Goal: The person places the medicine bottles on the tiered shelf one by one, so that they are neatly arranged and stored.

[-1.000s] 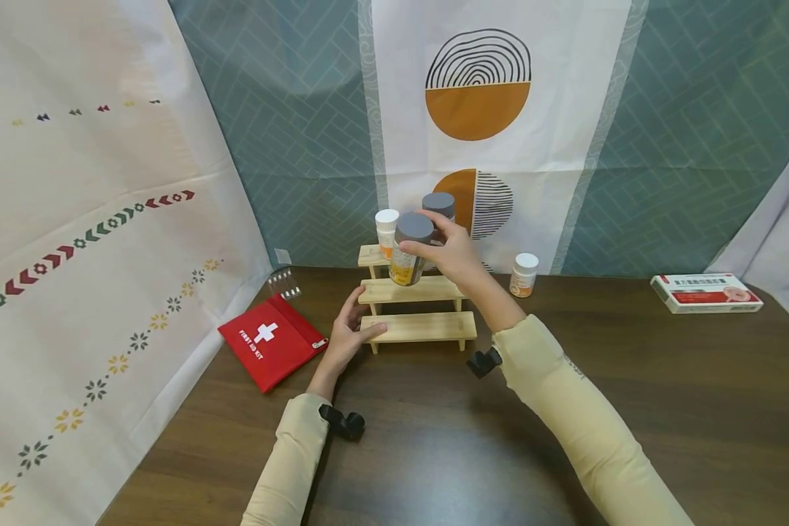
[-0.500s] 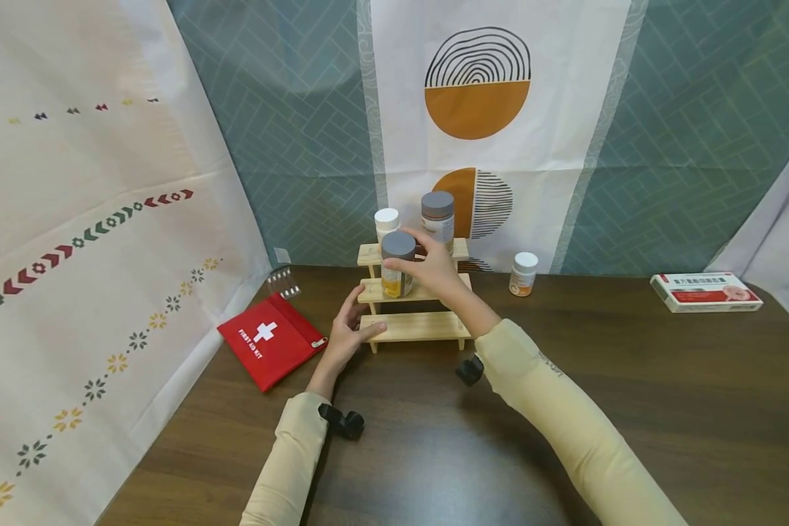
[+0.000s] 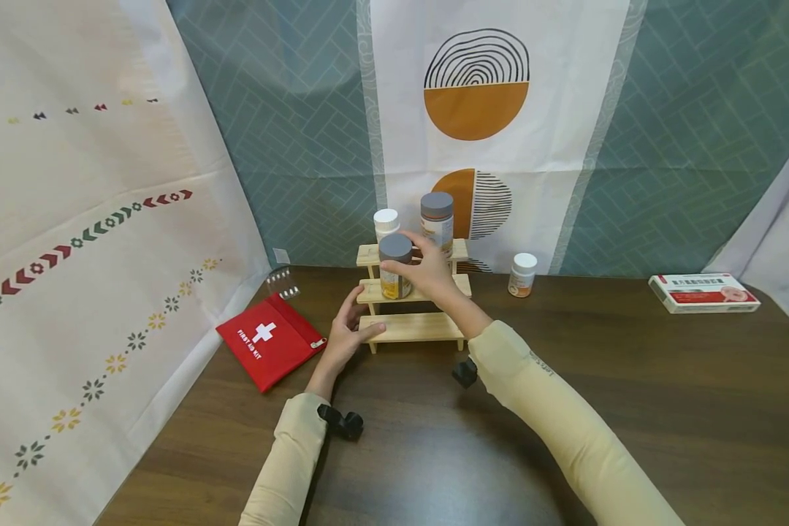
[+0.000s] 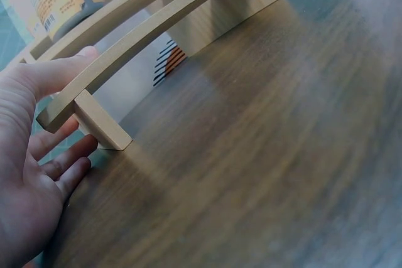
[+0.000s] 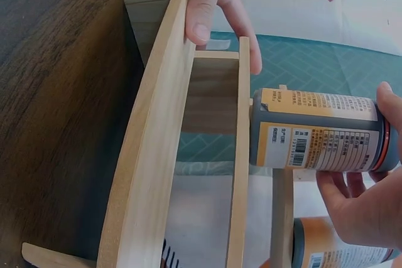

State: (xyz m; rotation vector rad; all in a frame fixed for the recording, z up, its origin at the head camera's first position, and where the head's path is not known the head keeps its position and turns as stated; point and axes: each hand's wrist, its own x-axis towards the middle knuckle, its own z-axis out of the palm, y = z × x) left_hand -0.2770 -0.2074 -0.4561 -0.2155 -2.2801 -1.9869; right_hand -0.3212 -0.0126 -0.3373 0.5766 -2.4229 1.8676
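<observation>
A pill bottle with a grey lid and yellow label (image 3: 391, 285) is upright on the middle step of a three-step wooden stand (image 3: 427, 326), near its left end. My right hand (image 3: 436, 279) holds that bottle near its lid, thumb in front and fingers behind. In the right wrist view the bottle's base (image 5: 257, 136) meets the step's board. My left hand (image 3: 345, 337) grips the stand's left end, thumb over the lowest step and the other fingers around the side. On the top step stand a second grey-lidded bottle (image 3: 437, 228) and a white-capped bottle (image 3: 386, 220), partly hidden.
A white-capped bottle (image 3: 522, 276) stands on the table right of the stand. Farther right lies a red and white medicine box (image 3: 705, 294). To the left are a red first aid pouch (image 3: 271, 343) and a blister pack (image 3: 283, 283). Patterned cloths hang behind and at the left.
My right hand has moved the grey-lidded bottle left and down onto the middle step, uncovering the one behind. My left hand has stayed on the stand.
</observation>
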